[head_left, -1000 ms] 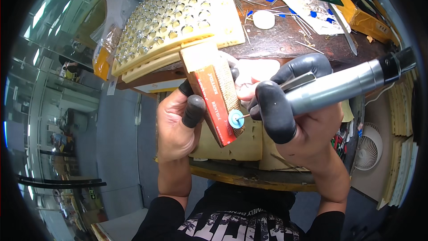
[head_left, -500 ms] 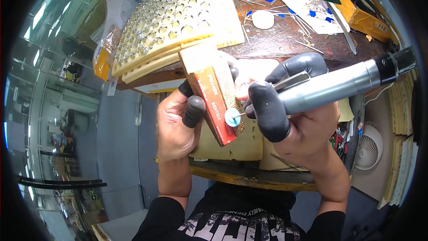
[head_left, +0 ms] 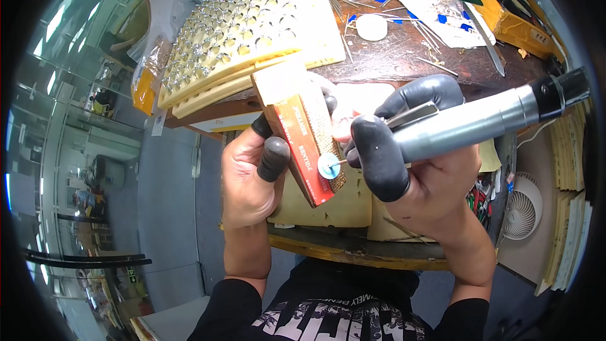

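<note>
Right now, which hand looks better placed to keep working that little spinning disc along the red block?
The right hand, probably: it grips the grey rotary tool, whose small disc sits at the red block. The left hand is busy holding that block.

Left hand (head_left: 249, 180) and right hand (head_left: 429, 183): dark rubber fingertip covers; forearms bare; black short-sleeved shirt, white print.

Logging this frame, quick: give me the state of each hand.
Left hand: closed, holding the red block.
Right hand: closed, holding the rotary tool, its small disc at the block.
</note>
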